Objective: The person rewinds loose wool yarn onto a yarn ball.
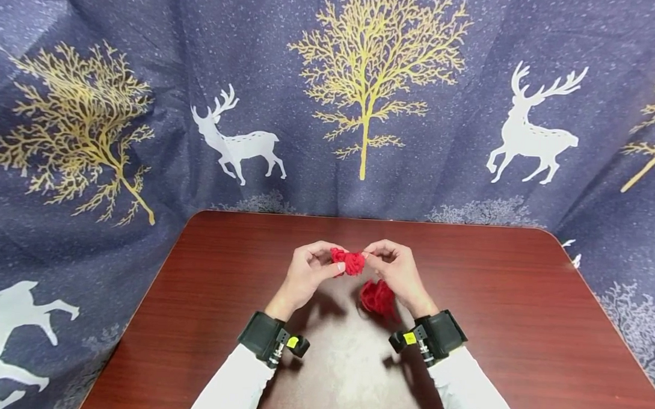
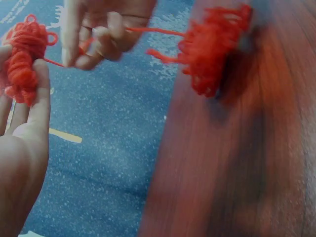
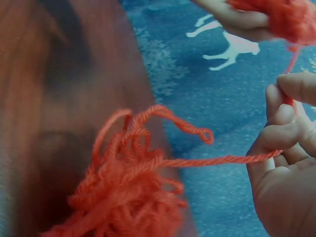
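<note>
A small wound bundle of red yarn (image 1: pixel 354 263) is held between the thumb and fingers of my left hand (image 1: pixel 305 272), above the table. Just to its right, my right hand (image 1: pixel 398 272) pinches the strand of red yarn (image 2: pixel 54 63) that comes off this bundle. From the right hand the strand (image 3: pixel 222 160) runs on to a looser heap of red yarn (image 1: pixel 377 298) on the table, below the right hand. Loops and a loose end stick out of that heap, seen close in the right wrist view.
The reddish-brown wooden table (image 1: pixel 220 321) has a pale glare down its middle. Behind it hangs a blue cloth (image 1: pixel 331 108) printed with deer and trees. Each wrist wears a black band with a small camera (image 1: pixel 299 346).
</note>
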Demonstrator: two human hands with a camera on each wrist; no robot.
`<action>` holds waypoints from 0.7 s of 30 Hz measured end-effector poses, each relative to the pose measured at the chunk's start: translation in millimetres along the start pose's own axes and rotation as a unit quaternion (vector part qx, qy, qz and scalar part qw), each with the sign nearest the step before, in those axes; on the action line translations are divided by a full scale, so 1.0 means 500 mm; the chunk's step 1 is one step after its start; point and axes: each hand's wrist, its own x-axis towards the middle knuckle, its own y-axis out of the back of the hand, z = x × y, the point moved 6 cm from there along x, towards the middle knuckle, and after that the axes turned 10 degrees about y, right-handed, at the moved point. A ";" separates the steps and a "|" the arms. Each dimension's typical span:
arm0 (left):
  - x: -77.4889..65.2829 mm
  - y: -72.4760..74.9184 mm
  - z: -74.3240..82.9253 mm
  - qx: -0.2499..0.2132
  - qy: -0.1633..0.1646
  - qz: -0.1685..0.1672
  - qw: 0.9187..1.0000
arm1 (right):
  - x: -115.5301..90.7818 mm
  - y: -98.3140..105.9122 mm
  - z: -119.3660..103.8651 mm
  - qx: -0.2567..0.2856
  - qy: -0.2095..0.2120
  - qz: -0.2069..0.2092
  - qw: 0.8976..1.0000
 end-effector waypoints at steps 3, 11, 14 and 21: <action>0.003 0.002 0.005 -0.022 -0.007 0.022 1.000 | -0.011 -0.015 0.013 -0.003 -0.003 -0.007 1.000; 0.010 0.025 0.004 -0.034 -0.003 0.144 0.989 | -0.038 -0.043 0.015 -0.067 0.027 -0.046 0.996; 0.011 0.039 -0.003 0.004 0.012 0.210 0.978 | -0.046 -0.047 0.008 -0.081 0.041 -0.062 0.994; 0.006 0.041 -0.005 0.197 0.016 0.258 0.946 | -0.055 -0.048 -0.022 -0.138 0.088 -0.098 0.982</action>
